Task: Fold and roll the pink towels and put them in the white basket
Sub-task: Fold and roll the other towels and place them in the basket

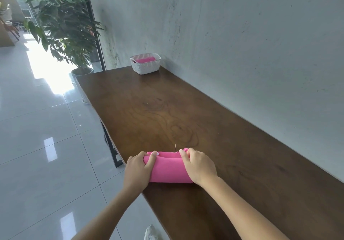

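Closest to the viewer, a white shoe (151,232) shows on the glossy tiled floor (46,146), right beside the near edge of the dark wooden table (232,165). Two bare forearms reach out over that edge. The left hand (138,169) curls its fingers over the left end of a pink towel (168,169), thumb tucked against the roll, so it grips the cloth. The right hand (198,165) does the same at the right end, fingers bent over the top of the roll and pinching the fabric. The towel lies on the tabletop near the left edge, partly rolled into a thick tube with a flat folded flap toward the person. A small white tag and a loose thread stick up at its far side.

Beyond the towel the wood runs on, showing a swirling grain. At the far end, close to the grey wall (242,44), stands the white basket (145,63), with another pink towel (146,59) lying inside it, well apart from the hands. Left of the table's far corner a leafy potted plant (65,29) stands on the floor beside a dark door frame.
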`<state>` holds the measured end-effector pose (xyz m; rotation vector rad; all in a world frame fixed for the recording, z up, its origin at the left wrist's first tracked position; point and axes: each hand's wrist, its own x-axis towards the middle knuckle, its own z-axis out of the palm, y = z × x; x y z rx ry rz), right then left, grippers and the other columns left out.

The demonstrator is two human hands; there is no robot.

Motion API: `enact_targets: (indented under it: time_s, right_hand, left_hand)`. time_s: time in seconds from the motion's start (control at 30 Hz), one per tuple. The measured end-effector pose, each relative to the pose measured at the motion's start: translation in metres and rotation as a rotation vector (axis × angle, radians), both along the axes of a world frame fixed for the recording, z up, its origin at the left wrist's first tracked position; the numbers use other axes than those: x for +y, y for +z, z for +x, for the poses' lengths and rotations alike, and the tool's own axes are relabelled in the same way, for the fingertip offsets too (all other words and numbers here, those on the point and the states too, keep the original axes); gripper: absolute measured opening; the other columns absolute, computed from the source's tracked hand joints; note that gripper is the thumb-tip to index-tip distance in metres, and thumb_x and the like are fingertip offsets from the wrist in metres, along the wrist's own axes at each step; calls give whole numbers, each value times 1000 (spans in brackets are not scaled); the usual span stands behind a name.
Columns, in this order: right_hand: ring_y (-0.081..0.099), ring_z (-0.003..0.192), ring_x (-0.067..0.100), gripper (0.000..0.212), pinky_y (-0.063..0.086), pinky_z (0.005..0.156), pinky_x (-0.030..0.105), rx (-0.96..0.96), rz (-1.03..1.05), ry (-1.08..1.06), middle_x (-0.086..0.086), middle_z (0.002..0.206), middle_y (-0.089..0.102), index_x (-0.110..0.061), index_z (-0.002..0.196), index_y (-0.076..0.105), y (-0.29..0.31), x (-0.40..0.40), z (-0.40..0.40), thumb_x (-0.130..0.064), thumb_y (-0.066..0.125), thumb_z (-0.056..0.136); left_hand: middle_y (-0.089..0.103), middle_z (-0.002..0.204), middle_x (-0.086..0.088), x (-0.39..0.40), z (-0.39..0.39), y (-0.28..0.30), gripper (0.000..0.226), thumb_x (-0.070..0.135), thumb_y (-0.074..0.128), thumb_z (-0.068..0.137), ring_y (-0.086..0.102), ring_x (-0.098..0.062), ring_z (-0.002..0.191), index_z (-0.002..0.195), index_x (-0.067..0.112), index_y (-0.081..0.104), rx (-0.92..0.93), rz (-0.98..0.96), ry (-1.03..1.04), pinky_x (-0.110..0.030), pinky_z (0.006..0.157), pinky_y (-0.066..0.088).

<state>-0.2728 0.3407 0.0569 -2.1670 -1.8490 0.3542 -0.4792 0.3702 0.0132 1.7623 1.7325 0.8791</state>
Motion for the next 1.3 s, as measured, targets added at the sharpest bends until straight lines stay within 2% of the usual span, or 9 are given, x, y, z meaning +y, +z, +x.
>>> enact_targets:
  time_s: [0.1,0.2,0.33,0.47,0.57,0.67,0.9,1.13,1.3]
  right_hand:
    - [59,94,5,72,46,70,16,9,279,50,-11,107,65,-24,112,61,-18,-9,-1,-68,6,96]
    - [57,95,1,64,43,66,6,128,337,77,-15,113,57,-27,124,54,-41,-21,-1,-70,14,99]
    - [61,88,3,67,53,59,13,213,369,15,-14,111,53,-23,126,53,-58,-26,-4,-72,16,99]
    - [60,83,2,71,41,56,6,197,388,-14,-9,109,62,-21,117,58,-52,-19,-5,-70,10,99]
    - [55,84,3,60,35,58,8,168,282,-43,-9,106,65,-22,110,59,-38,-11,-4,-63,16,100]
    - [53,84,13,53,36,59,23,144,70,-102,-1,104,67,-19,106,59,-24,-1,-4,-56,21,105]
    - [60,110,28,62,45,89,38,134,-108,-171,12,126,60,-8,120,67,-17,26,-3,-49,23,106]
    - [66,97,29,61,53,84,39,290,-283,-253,12,110,70,-9,105,67,-13,42,5,-56,29,102]
    - [61,70,23,66,50,59,30,529,-367,-197,6,87,64,-11,91,62,8,29,19,-63,23,103]
  left_hand:
    - [65,71,0,5,2,9,55,59,40,100,59,-17,73,76,17,66,44,-113,23,-38,68,48]
    - [65,71,-1,9,2,16,61,64,36,99,60,-17,72,74,16,65,88,-210,34,-35,65,46]
    - [64,78,3,9,4,19,58,69,31,96,59,-24,89,76,24,62,155,-240,30,-39,76,47]
    - [55,106,5,3,3,19,33,60,49,95,50,-19,107,96,30,63,71,-82,33,-34,88,44]
    - [53,114,12,1,-1,19,24,53,59,94,46,-12,109,105,32,64,66,104,-52,-32,92,44]
    - [56,117,16,0,-3,18,28,53,62,93,46,-10,111,112,33,64,171,252,-163,-32,100,40]
    - [55,136,13,-5,6,12,74,85,51,80,40,-16,139,135,35,56,466,389,-386,-39,116,25]
    - [53,143,11,-2,26,8,90,79,66,68,43,-18,138,143,32,47,578,382,-513,-43,119,28]
    - [56,132,12,12,28,19,90,84,66,61,49,-16,127,134,35,50,588,371,-550,-43,116,30]
